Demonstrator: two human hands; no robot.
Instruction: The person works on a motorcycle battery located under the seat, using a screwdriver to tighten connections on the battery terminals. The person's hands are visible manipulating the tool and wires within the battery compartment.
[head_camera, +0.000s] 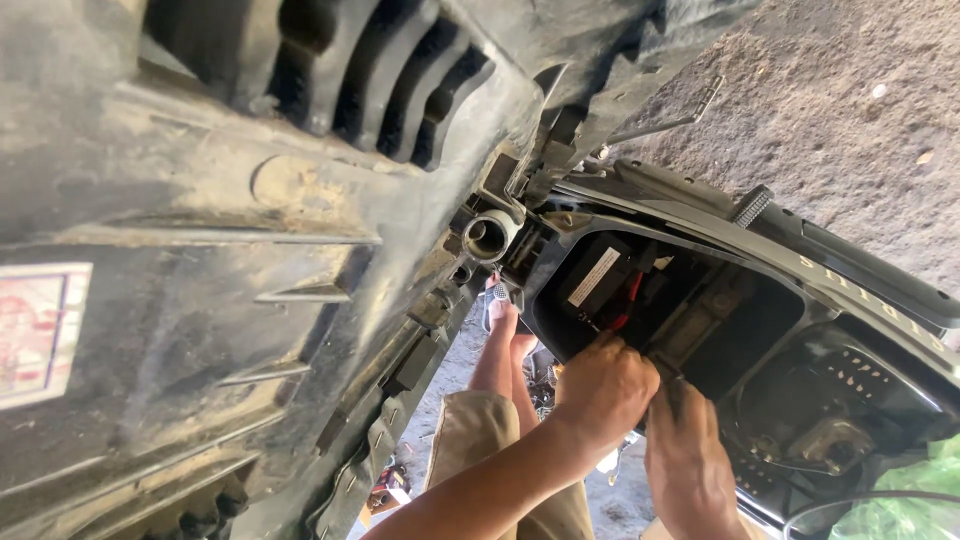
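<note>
Both hands are up at the rim of the open compartment (690, 310) of a scooter. Left hand (600, 390) is curled, knuckles toward us, fingers tucked over the compartment's lower edge, gripping something I cannot make out. Right hand (685, 455) sits just beside it, fingers bent against the same edge; whether it holds anything, I cannot tell. Inside the bay the black battery (600, 280) sits seated, red wiring (625, 305) beside it. The raised seat underside (250, 250) fills the left. By my reading, the bay is opened and nothing is lifted out yet.
</note>
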